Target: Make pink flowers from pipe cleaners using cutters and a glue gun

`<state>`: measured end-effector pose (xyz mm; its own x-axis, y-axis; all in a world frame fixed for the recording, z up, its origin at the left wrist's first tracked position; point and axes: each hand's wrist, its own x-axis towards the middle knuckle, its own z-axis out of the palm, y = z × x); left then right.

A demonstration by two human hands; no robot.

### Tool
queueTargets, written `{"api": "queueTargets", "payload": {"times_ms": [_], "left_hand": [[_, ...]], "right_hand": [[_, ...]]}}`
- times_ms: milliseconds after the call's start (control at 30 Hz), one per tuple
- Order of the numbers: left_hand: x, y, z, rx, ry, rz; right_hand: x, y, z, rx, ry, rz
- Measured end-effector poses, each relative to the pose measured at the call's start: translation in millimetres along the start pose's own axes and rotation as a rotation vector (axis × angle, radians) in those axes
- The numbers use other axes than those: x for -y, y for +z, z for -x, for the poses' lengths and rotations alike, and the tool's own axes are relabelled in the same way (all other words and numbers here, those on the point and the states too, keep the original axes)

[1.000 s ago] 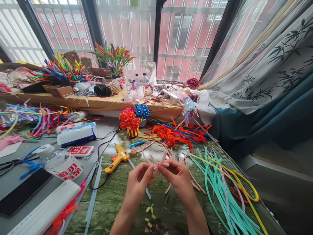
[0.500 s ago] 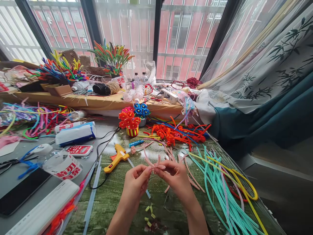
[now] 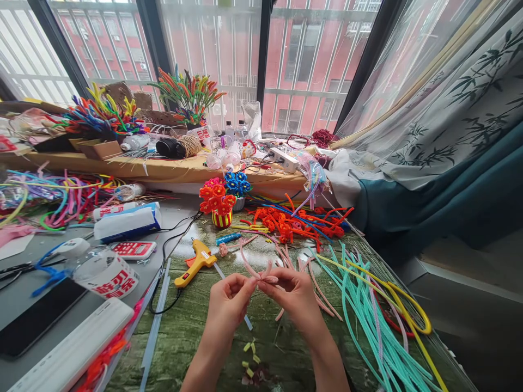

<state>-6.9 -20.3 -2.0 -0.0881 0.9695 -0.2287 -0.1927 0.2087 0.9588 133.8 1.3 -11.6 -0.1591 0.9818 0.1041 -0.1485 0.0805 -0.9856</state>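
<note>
A pink pipe cleaner piece [image 3: 268,278], bent into small loops with loose ends standing up, is pinched between both hands over the green table. My left hand [image 3: 233,296] grips its left side with thumb and index finger. On its right side, the fingers of my right hand [image 3: 291,291] are closed around the folded part. The fingertips of the two hands nearly touch. Behind them lie more pink pipe cleaners [image 3: 322,294], and a small pink curled piece [image 3: 223,249] sits near the glue gun.
A yellow glue gun [image 3: 196,262] with its cord is left of my hands. Turquoise pipe cleaners [image 3: 363,310] spread at the right. Flower pots [image 3: 222,219] and red pieces [image 3: 281,220] stand behind. A phone [image 3: 38,313] and a white box [image 3: 73,348] lie left.
Both hands stay almost in place, still pinching the pink piece. Its short upright end leans slightly further right.
</note>
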Motion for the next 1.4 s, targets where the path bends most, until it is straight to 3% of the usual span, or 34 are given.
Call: {"api": "queueTargets", "payload": {"times_ms": [233, 533, 800, 1200, 1400], "left_hand": [[-1, -5.8, 0, 0.131, -0.05, 0.066], [-2, -1.3, 1, 0.048, -0.015, 0.071], [0, -1.4, 1, 0.056, -0.036, 0.125], [1, -2.1, 1, 0.03, 0.002, 0.039], [13, -2.7, -10, 0.025, 0.159, -0.036]], "right_hand": [[5, -4, 2, 0.022, 0.059, -0.094], [4, -2, 2, 0.032, 0.068, -0.122], [1, 0, 1, 0.012, 0.053, -0.127], [-2, 2, -1, -0.03, 0.073, -0.155], [0, 3, 0, -0.053, 0.038, -0.179]]}}
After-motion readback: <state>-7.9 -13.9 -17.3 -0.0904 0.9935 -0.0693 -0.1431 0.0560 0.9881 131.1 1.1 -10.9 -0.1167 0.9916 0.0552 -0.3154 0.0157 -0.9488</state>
